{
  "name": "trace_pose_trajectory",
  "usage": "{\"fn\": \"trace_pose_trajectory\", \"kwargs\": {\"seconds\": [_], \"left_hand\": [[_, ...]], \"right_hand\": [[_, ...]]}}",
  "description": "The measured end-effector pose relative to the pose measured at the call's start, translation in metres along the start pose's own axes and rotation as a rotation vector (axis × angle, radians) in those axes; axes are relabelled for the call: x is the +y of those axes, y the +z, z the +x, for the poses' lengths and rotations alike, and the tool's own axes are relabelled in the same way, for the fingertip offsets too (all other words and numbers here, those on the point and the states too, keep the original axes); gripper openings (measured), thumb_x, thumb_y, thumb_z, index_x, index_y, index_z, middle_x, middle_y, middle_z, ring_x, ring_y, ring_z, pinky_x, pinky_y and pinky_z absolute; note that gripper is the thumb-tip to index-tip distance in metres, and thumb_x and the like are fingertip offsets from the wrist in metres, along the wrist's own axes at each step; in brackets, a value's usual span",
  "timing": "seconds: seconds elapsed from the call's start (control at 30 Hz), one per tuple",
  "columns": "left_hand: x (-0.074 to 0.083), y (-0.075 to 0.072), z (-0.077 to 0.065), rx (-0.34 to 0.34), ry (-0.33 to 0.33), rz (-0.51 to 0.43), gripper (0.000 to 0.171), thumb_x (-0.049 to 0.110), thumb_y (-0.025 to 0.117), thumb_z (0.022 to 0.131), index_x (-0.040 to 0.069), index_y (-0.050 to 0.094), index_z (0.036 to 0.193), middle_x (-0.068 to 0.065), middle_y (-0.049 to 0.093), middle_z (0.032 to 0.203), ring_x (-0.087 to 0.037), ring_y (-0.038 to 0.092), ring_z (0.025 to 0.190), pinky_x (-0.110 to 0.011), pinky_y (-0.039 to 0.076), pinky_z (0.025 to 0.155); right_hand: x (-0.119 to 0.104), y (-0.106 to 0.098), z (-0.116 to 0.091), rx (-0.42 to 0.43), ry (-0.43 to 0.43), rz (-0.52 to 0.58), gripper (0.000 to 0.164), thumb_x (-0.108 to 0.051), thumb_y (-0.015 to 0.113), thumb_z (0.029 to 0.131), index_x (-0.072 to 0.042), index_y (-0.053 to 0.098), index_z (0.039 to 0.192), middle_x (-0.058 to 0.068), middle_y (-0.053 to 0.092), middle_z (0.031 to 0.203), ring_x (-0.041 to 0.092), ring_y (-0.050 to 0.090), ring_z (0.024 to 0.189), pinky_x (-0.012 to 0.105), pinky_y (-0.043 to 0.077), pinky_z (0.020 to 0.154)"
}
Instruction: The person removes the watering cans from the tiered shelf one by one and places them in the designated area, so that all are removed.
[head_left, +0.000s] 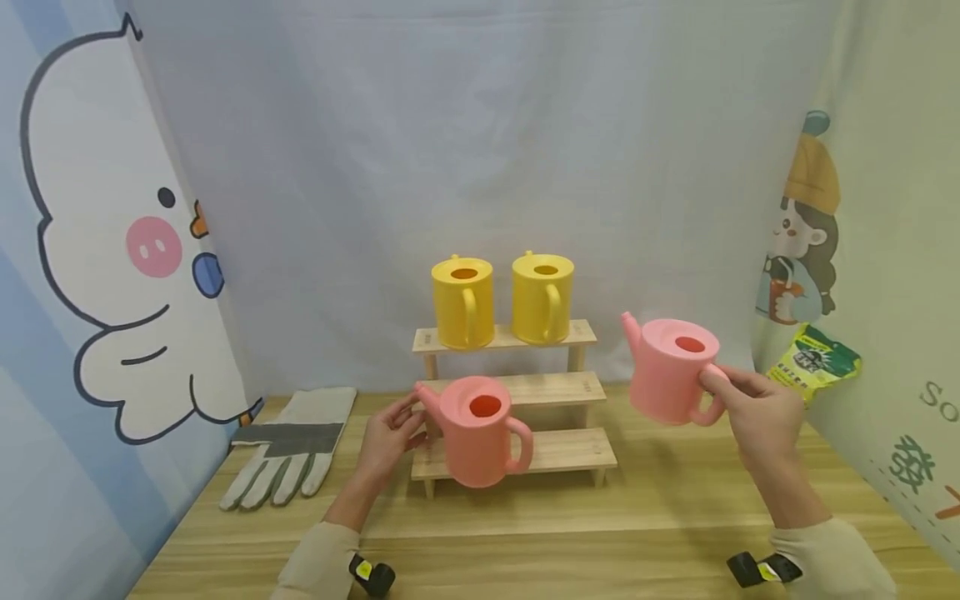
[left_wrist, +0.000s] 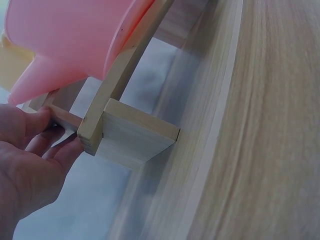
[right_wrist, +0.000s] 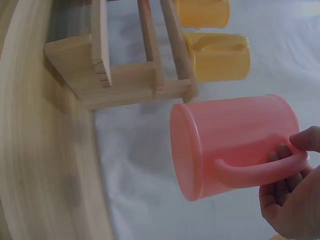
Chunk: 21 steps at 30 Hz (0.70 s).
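My left hand (head_left: 386,442) is at the left side of a three-tier wooden stand (head_left: 562,450). In the left wrist view its thumb and fingers pinch the end of a stand slat (left_wrist: 66,118). Beside that hand, a pink watering can (head_left: 476,450) stands on the lowest tier, spout to the left. My right hand (head_left: 765,412) grips a second pink watering can (head_left: 663,379) by its handle. That can is raised in the air to the right of the stand, tilted slightly, its spout pointing up and left.
Two yellow watering cans (head_left: 462,308) sit side by side on the top tier, handles facing me. A white-and-grey work glove (head_left: 300,446) lies on the wooden table (head_left: 570,558) at left. A green-yellow packet (head_left: 813,364) is at the right by the printed curtain.
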<state>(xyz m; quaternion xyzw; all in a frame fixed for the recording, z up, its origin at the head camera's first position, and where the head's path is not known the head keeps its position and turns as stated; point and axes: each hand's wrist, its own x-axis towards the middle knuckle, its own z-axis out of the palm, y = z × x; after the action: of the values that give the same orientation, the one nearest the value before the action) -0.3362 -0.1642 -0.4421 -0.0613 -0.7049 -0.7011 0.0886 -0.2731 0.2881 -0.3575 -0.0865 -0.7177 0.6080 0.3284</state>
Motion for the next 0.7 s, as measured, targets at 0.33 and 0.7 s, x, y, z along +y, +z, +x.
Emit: {"fn": "trace_pose_trajectory", "kwargs": {"seconds": [0.33, 0.7], "left_hand": [[-0.004, -0.003, -0.003, -0.055, 0.105, -0.063, 0.041, 0.008, 0.065, 0.098, -0.004, 0.058, 0.137, -0.023, 0.067, 0.121, -0.015, 0.067, 0.099, -0.032, 0.062, 0.079], [-0.003, -0.002, 0.002, -0.014, -0.005, -0.013, 0.043, 0.002, 0.06, 0.1, -0.005, 0.052, 0.141, -0.027, 0.058, 0.133, -0.019, 0.064, 0.108, -0.037, 0.059, 0.088]], "right_hand": [[0.036, 0.039, 0.014, -0.019, 0.011, -0.123, 0.038, -0.025, 0.083, 0.082, 0.008, 0.076, 0.1, -0.022, 0.064, 0.064, -0.001, 0.058, 0.068, 0.014, 0.046, 0.054], [0.063, 0.076, 0.018, -0.043, -0.011, -0.155, 0.031, -0.019, 0.08, 0.084, 0.01, 0.075, 0.096, 0.003, 0.071, 0.076, 0.0, 0.056, 0.064, 0.014, 0.048, 0.052]]}}
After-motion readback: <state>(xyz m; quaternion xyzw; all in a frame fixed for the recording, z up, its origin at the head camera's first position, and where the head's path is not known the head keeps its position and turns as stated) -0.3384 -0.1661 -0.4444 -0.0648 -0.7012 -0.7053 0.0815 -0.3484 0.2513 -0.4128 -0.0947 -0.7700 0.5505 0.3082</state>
